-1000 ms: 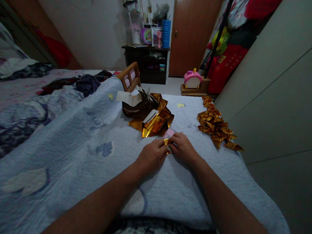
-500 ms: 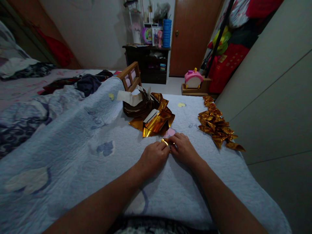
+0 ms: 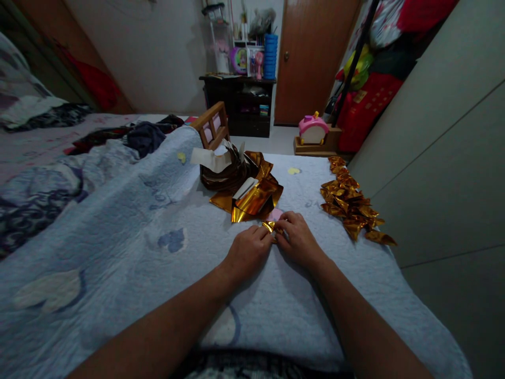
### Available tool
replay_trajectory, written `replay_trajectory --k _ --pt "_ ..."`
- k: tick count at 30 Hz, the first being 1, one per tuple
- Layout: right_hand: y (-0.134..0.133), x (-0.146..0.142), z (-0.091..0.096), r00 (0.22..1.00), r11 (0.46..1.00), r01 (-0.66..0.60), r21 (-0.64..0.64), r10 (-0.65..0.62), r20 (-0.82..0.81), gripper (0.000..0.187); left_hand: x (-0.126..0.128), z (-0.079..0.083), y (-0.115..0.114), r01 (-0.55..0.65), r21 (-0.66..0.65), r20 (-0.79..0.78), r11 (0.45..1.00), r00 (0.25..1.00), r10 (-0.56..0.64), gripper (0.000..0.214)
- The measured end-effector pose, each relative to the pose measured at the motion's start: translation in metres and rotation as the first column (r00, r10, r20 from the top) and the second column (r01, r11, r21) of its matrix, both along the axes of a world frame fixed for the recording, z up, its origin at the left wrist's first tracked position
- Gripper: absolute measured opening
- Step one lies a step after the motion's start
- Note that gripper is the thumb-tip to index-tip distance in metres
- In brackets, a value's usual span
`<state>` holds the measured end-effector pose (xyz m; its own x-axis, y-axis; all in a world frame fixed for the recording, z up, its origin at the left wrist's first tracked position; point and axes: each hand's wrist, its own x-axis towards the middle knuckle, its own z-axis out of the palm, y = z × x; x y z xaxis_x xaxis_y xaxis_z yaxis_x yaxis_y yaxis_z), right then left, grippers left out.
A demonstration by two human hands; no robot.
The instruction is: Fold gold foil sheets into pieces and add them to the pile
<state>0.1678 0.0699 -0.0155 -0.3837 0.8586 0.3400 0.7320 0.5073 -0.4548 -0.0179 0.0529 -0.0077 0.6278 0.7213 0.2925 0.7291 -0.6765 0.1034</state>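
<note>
Between my fingers is a small piece of gold foil paper [image 3: 269, 226], mostly covered by my hands. My left hand [image 3: 249, 247] grips its left side with the fingers curled. On its right side, my right hand [image 3: 296, 236] pinches it with thumb and fingertips. Just beyond my hands lie loose gold foil sheets [image 3: 258, 199], shiny and creased, against a thick stack of paper [image 3: 223, 173] with dark brown edges and a pale strip on top. A row of folded gold foil pieces [image 3: 351, 202] lies off to the right.
Everything rests on a light blue quilt [image 3: 158, 289] with heart shapes. A wooden rail [image 3: 211, 123] stands behind the stack. Rumpled clothes [image 3: 144, 138] lie at the left. A pale cabinet [image 3: 445, 184] borders the right side, and a pink toy [image 3: 313, 129] stands beyond the far edge.
My right hand has shifted slightly up, its fingers changing position on the foil piece. My left hand stays nearly in place, still holding it. The stack and folded pieces have not moved.
</note>
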Motion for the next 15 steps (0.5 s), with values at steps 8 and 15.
replay_trajectory --k 8,15 --pt "0.0024 0.0028 0.0005 0.996 0.994 -0.067 -0.086 0.062 -0.060 0.031 -0.0023 0.0009 0.0007 -0.021 -0.041 0.008 0.999 1.000 0.021 0.009" --pt "-0.0016 0.0055 0.0014 0.996 0.994 -0.083 -0.075 0.082 -0.020 0.041 -0.0087 -0.0019 0.0060 -0.064 -0.112 0.143 0.992 0.986 0.080 0.015"
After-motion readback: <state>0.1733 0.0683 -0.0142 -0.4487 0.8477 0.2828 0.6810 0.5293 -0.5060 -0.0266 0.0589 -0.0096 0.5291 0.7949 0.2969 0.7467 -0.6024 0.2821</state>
